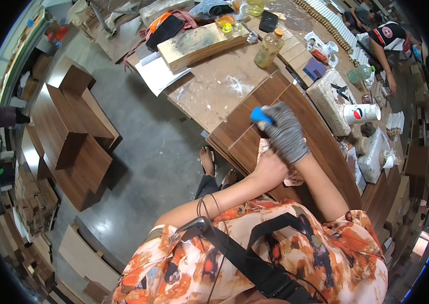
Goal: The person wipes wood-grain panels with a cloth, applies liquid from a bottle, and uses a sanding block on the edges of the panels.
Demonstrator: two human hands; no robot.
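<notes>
Brown wood-grain panels [326, 167] lie on the workbench before me, with a thin pale line running across them. My right hand [288, 134], in a grey knitted glove, is closed around a small blue object [260, 115] above that line. I cannot make out the blue object's exact kind. Just below the glove, my bare left hand [273, 168] is curled over a crumpled pinkish cloth [294, 177], whose edges stick out on both sides. The right wrist partly covers the left fingers.
A worn wooden block [202, 46], a bottle with an orange cap [269, 49] and a dark phone [268, 21] sit farther back. To the right are a wrapped white block [330, 101] and a paper cup [361, 113]. Brown furniture pieces [70, 134] stand on the floor at left; another person works far right.
</notes>
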